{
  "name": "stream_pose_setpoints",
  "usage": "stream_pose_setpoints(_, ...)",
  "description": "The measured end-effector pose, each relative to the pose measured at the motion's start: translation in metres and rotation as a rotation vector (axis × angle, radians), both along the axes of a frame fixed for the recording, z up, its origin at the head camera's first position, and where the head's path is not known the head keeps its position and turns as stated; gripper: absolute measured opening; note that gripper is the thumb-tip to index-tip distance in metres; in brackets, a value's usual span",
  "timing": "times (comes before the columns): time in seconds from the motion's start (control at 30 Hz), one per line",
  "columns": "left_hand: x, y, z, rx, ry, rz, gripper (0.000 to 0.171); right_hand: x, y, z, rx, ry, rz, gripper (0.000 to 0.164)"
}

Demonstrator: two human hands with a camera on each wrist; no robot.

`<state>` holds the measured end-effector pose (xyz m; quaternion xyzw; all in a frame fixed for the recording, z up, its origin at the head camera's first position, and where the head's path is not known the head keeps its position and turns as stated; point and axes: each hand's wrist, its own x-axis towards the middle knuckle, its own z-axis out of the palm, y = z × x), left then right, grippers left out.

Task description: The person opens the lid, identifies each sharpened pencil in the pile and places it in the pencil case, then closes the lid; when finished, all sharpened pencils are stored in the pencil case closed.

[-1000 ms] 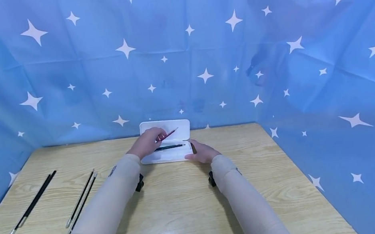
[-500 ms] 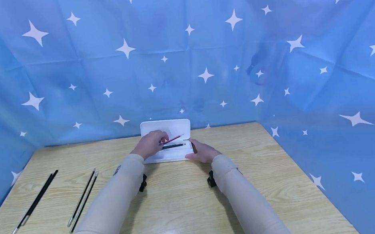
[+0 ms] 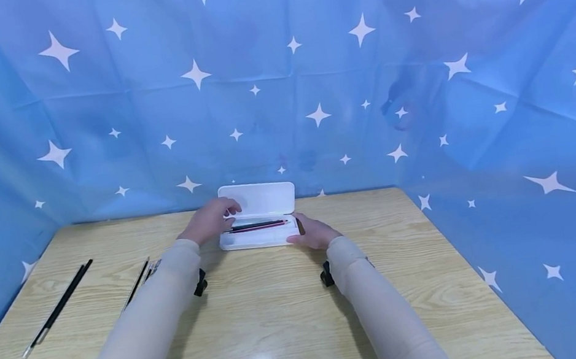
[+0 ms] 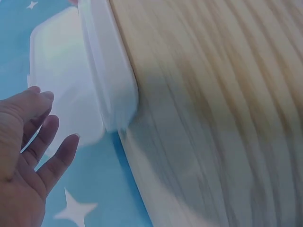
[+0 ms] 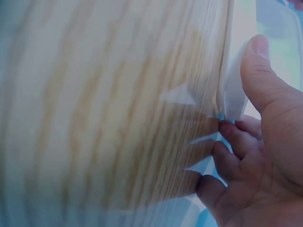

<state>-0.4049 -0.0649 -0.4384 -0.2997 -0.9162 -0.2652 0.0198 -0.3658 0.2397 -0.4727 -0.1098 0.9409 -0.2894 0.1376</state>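
Observation:
A white pencil case [image 3: 241, 242] stands at the far edge of the table, its lid [image 3: 263, 197] tipped back against the curtain. Inside lie a dark pencil [image 3: 258, 224] and a red pencil [image 3: 267, 226], side by side. My left hand [image 3: 210, 221] hovers over the case's left end with loosely bent, spread fingers and holds nothing; in the left wrist view these fingers [image 4: 59, 153] overlap the lid. At the right end, my right hand [image 3: 315, 234] grips the case, thumb [image 5: 258, 71] at the front and the other fingers round the end.
Two long black pencils [image 3: 62, 300] lie on the wooden table [image 3: 285, 310] at the far left. Nearer my left sleeve lie two more dark pencils [image 3: 136, 283], partly hidden by it. A blue curtain with white stars [image 3: 306, 77] hangs behind the table and along its sides.
The red pencil has gone down into the case beside the dark one, and my left hand has let it go and drawn back left. My right hand stays on the case.

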Motion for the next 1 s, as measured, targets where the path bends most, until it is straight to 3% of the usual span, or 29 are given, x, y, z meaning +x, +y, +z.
stream_pose_setpoints(0.4,0.011,-0.059,0.003,0.08,0.016,0.038,0.023,0.003,0.002,0.003,0.004,-0.012,-0.008,0.08)
stream_pose_setpoints(0.7,0.024,-0.101,0.005,0.087,-0.07,0.105,0.026,0.002,0.003,-0.001,0.033,-0.024,-0.021,0.084)
stream_pose_setpoints(1.0,0.04,-0.142,0.006,0.07,-0.082,0.155,0.025,-0.001,0.0,-0.001,0.032,-0.036,-0.018,0.083)
